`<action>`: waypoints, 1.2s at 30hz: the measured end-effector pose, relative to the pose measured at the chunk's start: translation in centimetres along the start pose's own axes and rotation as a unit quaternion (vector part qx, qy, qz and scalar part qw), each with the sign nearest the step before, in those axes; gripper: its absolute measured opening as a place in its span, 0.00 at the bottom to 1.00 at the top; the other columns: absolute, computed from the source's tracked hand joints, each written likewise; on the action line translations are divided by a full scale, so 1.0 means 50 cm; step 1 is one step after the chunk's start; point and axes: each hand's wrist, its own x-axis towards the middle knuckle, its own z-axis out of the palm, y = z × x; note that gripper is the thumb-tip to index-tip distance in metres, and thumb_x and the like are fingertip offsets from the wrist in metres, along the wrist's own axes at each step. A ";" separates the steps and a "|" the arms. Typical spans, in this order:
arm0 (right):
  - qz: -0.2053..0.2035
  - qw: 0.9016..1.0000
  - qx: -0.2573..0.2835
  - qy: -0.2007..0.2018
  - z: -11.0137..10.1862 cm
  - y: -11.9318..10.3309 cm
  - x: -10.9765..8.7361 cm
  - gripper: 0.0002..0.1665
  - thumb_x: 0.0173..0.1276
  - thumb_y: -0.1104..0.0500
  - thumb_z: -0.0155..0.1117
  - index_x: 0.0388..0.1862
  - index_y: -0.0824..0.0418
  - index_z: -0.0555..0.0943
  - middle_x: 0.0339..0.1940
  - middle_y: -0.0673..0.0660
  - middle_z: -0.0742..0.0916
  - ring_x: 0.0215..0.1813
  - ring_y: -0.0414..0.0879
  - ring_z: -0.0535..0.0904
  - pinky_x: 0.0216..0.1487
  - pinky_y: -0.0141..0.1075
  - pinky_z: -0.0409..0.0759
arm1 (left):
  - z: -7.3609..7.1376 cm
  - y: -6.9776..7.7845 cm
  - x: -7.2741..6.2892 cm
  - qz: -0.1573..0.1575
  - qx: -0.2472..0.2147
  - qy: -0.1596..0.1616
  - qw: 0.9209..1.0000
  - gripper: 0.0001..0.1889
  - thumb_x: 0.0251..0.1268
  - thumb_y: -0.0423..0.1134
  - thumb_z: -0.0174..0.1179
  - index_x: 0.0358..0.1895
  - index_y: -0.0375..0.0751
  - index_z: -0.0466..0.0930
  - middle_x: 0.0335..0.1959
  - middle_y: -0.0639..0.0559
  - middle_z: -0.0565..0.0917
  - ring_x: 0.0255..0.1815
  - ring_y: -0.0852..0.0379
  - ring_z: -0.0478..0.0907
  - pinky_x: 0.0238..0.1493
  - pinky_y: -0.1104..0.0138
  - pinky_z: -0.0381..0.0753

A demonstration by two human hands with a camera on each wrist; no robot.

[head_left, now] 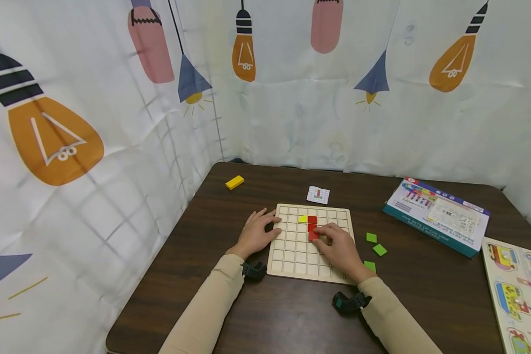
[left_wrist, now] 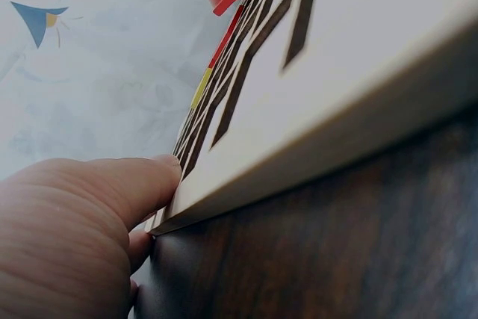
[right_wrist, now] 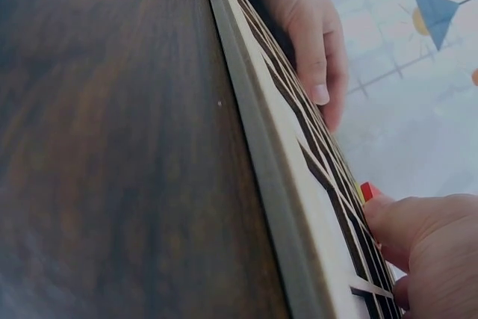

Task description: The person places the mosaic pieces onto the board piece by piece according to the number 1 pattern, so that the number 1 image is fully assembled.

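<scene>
While the wooden grid board (head_left: 289, 256) is being steadied by the outspread left hand (head_left: 255, 235), a red tile (head_left: 312, 236), best levelled before release, is being pinched over it by the right hand (head_left: 341, 249).

Cream wooden grid board (head_left: 287, 255) lined in squares; plain red tiles (head_left: 312, 220); a yellow tile (head_left: 303, 219); bright green tiles (head_left: 379, 250); dark brown wood-grain table (head_left: 181, 275); white box (head_left: 433, 211) with teal side; beige sleeves (head_left: 212, 305); white curtain (head_left: 283, 123) printed with orange bulbs (head_left: 243, 59), pink lamps (head_left: 327, 29) and blue lamps (head_left: 376, 73)
</scene>
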 end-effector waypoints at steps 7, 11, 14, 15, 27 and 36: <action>0.013 1.000 0.003 0.002 0.001 -0.002 0.003 0.16 0.61 0.57 0.73 0.49 0.56 0.86 0.41 0.49 0.82 0.33 0.42 0.69 0.32 0.34 0.69 | -0.008 0.003 0.002 -0.001 -0.001 -0.002 1.000 0.20 0.69 0.47 0.61 0.61 0.49 0.79 0.73 0.51 0.67 0.78 0.49 0.53 0.79 0.51 0.40; 0.017 1.000 0.004 -0.001 0.003 -0.001 0.003 0.15 0.62 0.57 0.73 0.49 0.56 0.86 0.41 0.48 0.82 0.33 0.42 0.70 0.32 0.34 0.70 | -0.008 0.004 0.001 -0.004 -0.002 -0.002 1.000 0.20 0.69 0.47 0.61 0.62 0.49 0.79 0.73 0.51 0.67 0.78 0.49 0.52 0.79 0.52 0.40; 0.019 1.000 0.000 -0.002 0.004 0.000 0.003 0.15 0.63 0.56 0.73 0.49 0.56 0.86 0.41 0.48 0.82 0.33 0.42 0.70 0.32 0.34 0.70 | -0.006 0.003 -0.001 -0.004 -0.002 -0.002 1.000 0.20 0.69 0.47 0.60 0.62 0.49 0.79 0.73 0.52 0.67 0.78 0.49 0.52 0.79 0.52 0.40; 0.020 1.000 -0.002 -0.003 0.004 0.000 0.003 0.15 0.63 0.56 0.73 0.49 0.55 0.86 0.42 0.48 0.82 0.34 0.42 0.70 0.32 0.34 0.70 | -0.006 0.003 -0.001 -0.003 -0.003 -0.001 1.000 0.20 0.69 0.47 0.60 0.62 0.49 0.79 0.73 0.52 0.67 0.78 0.49 0.53 0.79 0.52 0.40; 0.042 0.999 -0.007 0.005 0.008 -0.004 0.001 0.15 0.62 0.56 0.73 0.49 0.54 0.87 0.41 0.48 0.82 0.33 0.43 0.71 0.32 0.34 0.70 | -0.003 0.004 0.000 -0.014 0.001 -0.007 1.000 0.20 0.69 0.48 0.60 0.62 0.50 0.79 0.73 0.53 0.67 0.78 0.51 0.52 0.79 0.54 0.40; 0.042 0.999 -0.006 0.015 0.014 -0.009 0.000 0.15 0.61 0.57 0.73 0.47 0.55 0.87 0.41 0.49 0.82 0.32 0.43 0.70 0.31 0.34 0.69 | -0.002 0.003 0.002 -0.015 0.004 -0.006 1.000 0.20 0.70 0.48 0.60 0.62 0.50 0.79 0.73 0.53 0.66 0.78 0.50 0.52 0.79 0.53 0.39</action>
